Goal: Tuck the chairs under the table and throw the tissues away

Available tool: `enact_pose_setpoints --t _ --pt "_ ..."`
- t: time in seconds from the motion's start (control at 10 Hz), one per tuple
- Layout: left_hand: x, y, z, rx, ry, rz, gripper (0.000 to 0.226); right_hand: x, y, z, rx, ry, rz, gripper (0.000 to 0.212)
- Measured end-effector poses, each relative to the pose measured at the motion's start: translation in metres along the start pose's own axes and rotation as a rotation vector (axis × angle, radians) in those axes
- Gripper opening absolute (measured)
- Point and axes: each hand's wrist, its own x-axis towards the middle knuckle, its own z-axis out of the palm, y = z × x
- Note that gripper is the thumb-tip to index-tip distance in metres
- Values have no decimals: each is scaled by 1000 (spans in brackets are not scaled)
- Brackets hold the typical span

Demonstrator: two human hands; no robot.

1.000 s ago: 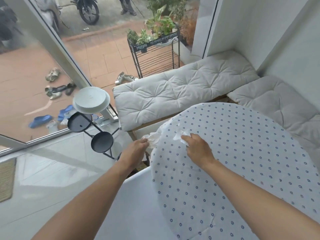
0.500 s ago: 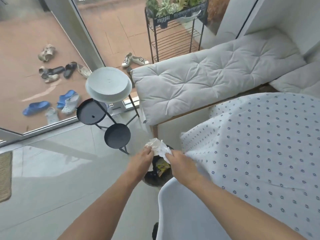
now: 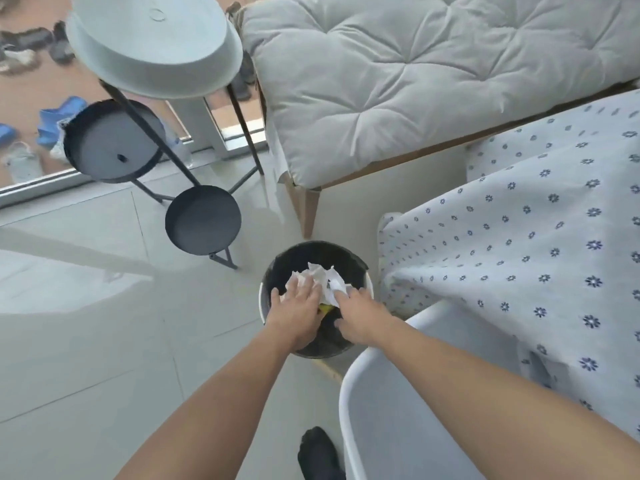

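Now both of your hands are over the round black trash bin (image 3: 277,268) on the floor. Your left hand (image 3: 300,311) lies flat with its fingers (image 3: 304,289) spread wide, and their tips touch the white tissues (image 3: 323,277). Your right hand (image 3: 362,318) is just beside it, palm down. One of its fingers (image 3: 341,299) points out and touches the tissues too. The other fingers of that hand are curled under, so you cannot tell if they pinch anything.

The crumpled tissues sit inside the bin, right past your fingertips. A small yellow bit (image 3: 325,309) shows in the bin between your two hands.

To the right of your right fingers hangs the tablecloth (image 3: 519,244), white with little blue flowers. It covers the table. Under your right arm is the white chair (image 3: 381,410), close to the edge of the cloth. A foot in a black sock (image 3: 318,455) stands on the floor below your arms, just left of the chair.

Far past your fingers is a bench with a grey cushion (image 3: 398,81) on top. Its wooden leg (image 3: 308,209) stands near the far side of the bin. To the left of your left fingers, well apart, is a black metal stand (image 3: 202,220) with round trays. A pale upside-down bowl (image 3: 152,43) rests on its top. Shoes (image 3: 52,123) lie outside, beyond the glass.
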Motion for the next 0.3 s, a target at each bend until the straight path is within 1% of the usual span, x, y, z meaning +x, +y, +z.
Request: enact_pose_setpoints --t 0.1,0.2,0.3 --pt "5 -8 6 18 -50 -17 74 10 2 3 -38 -86 25 78" --pt "-3 -11 -2 73 -67 -40 84 2 4 -5 -56 -68 9 85" --pt "-16 -9 -24 102 -47 -66 94 -14 0 -20 -49 1 7 90"
